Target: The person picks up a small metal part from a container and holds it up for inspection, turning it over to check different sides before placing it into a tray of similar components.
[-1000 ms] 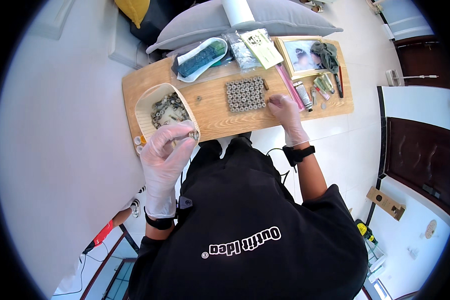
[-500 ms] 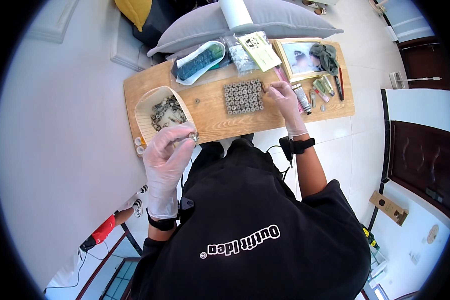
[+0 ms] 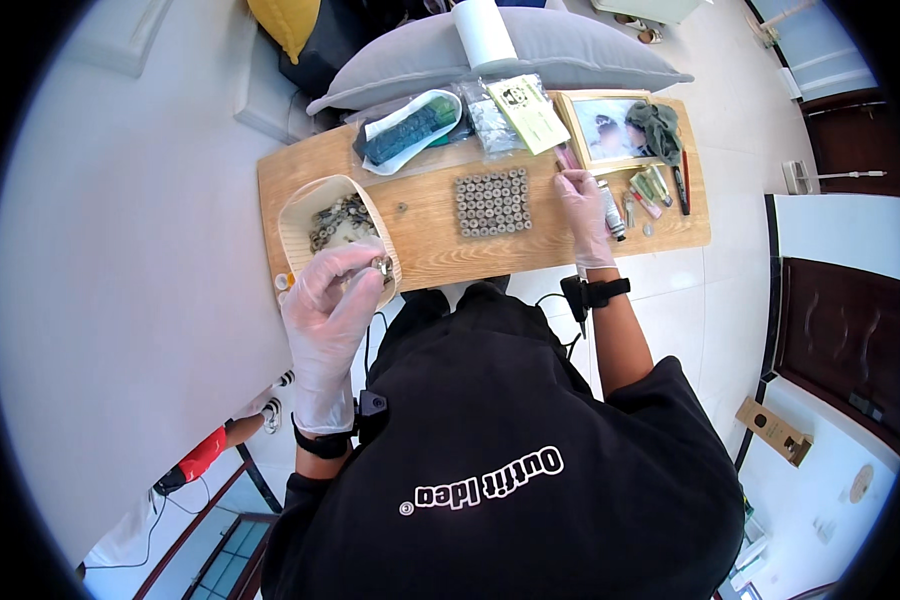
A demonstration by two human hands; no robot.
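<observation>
My left hand [image 3: 328, 300], in a clear glove, pinches a small shiny metal piece [image 3: 382, 266] at the fingertips, over the near edge of a cream basket [image 3: 292, 212]. Loose small metal parts [image 3: 338, 222] lie inside that basket. On the wooden table stands a tight block of small round grey metal pieces with centre holes [image 3: 493, 203], set in rows. To the right of this block, apart from it, is my gloved right hand [image 3: 583, 218]. Its fingers are drawn together near a pink packet [image 3: 567, 158]; anything between them is hidden. One loose round piece [image 3: 402, 207] sits between basket and block.
Along the far side of the table [image 3: 432, 255] lie a bagged dark green item [image 3: 410, 132], a yellow-green booklet [image 3: 530, 115] and a framed photo [image 3: 610, 130] with a dark cloth [image 3: 656, 130]. Tubes [image 3: 612, 212] and pens [image 3: 681, 188] are at the right. A grey cushion [image 3: 570, 50] borders the back.
My right hand has moved from the block's upper right corner to the right, away from the pieces. My left hand has shifted slightly left, still pinching the metal piece. The view has tilted a little.
</observation>
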